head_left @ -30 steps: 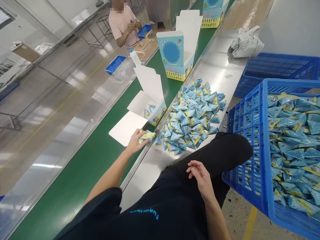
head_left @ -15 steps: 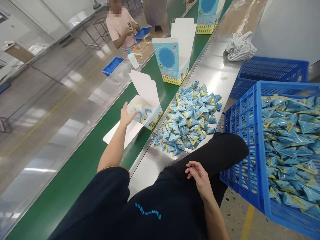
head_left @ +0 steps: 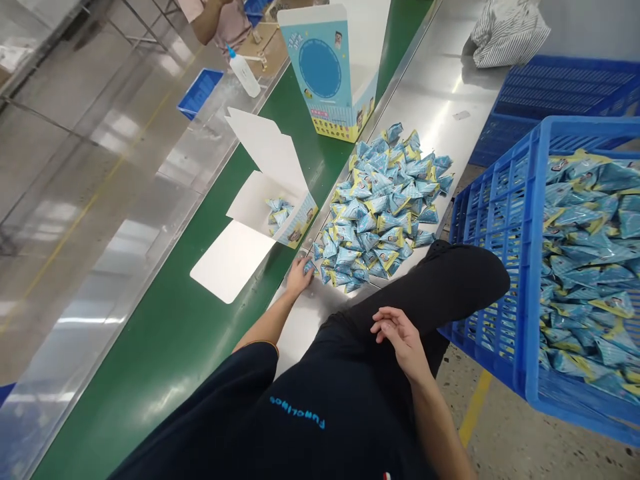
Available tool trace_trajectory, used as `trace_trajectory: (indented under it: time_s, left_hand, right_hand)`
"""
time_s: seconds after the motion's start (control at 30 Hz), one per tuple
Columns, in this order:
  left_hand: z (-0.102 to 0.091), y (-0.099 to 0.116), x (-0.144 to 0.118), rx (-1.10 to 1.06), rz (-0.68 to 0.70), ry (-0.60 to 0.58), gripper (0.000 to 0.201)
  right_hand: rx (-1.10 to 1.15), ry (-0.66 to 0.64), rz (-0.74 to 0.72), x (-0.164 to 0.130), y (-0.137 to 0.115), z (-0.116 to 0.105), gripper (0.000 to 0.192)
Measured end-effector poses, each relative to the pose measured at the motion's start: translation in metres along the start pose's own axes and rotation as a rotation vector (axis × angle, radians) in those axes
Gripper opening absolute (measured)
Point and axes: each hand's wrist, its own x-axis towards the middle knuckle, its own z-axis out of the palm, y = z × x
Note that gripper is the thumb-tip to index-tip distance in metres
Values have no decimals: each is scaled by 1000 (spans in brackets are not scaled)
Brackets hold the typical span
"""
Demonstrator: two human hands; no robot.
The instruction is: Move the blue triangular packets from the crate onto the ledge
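My left hand point(head_left: 299, 277) is at the near-left edge of a heap of blue-and-yellow triangular packets point(head_left: 377, 207) on the steel table. Its fingers are closed around one small triangular packet point(head_left: 309, 267). My right hand point(head_left: 400, 337) hovers over my thigh with loosely bent fingers apart and nothing in it. Left of the heap, an open white-lined carton point(head_left: 260, 200) lies on the green conveyor belt point(head_left: 165, 347), its flaps spread. Several of the same packets point(head_left: 279, 213) lie inside it.
A blue crate point(head_left: 533, 267) full of packets stands at my right. Another blue-and-yellow carton point(head_left: 323, 73) stands upright farther along the belt. Beyond are a striped cloth point(head_left: 507, 33), a glue bottle point(head_left: 243, 72), a blue bin point(head_left: 200, 92) and a co-worker's arm point(head_left: 207, 20).
My left hand has left the open carton, moved down and right to the heap's edge, and closed on a packet. My right hand has barely moved. The view has shifted slightly.
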Motion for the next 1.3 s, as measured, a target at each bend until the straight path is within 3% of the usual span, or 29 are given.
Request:
trace_trajectory:
  time_s: [0.1, 0.2, 0.27, 0.33, 0.4, 0.47, 0.57, 0.63, 0.8, 0.93, 1.07, 1.23, 1.3]
  left_hand:
    - [-10, -9, 0, -5, 18, -41, 31]
    - [-24, -7, -11, -6, 79, 193, 30]
    - [-33, 0, -17, -23, 215, 363, 31]
    - [-41, 11, -17, -49, 321, 468, 30]
    - [-48, 27, -12, -71, 324, 559, 27]
    - [-53, 46, -4, -45, 362, 502, 23]
    - [-56, 77, 8, 142, 535, 104, 15]
    - [-54, 98, 14, 299, 549, -71, 10]
    - [-42, 129, 22, 521, 577, -211, 27]
    - [-39, 138, 23, 569, 657, -219, 6]
    - [-60, 147, 21, 509, 737, -170, 15]
    - [-108, 153, 13, 164, 707, 189, 27]
    - [-119, 153, 10, 97, 754, 262, 29]
  right_hand:
    - [-4, 5, -10, 0, 4, 2, 33]
    - [-5, 27, -27, 1, 7, 6, 32]
    - [1, 32, -33, 1, 8, 7, 31]
    - [7, 19, -30, 2, 6, 7, 31]
    - [7, -4, -17, 2, 3, 5, 32]
    - [10, -20, -8, 2, 0, 3, 33]
    - [20, -21, -4, 2, -3, 3, 34]
    - [24, -4, -8, 2, -2, 5, 34]
    - [48, 38, -18, 1, 2, 7, 37]
    - [66, 11, -22, 1, 4, 4, 37]
    - [61, -9, -23, 2, 4, 2, 36]
    - [77, -6, -29, 3, 5, 3, 38]
    - [76, -4, -31, 4, 5, 4, 39]
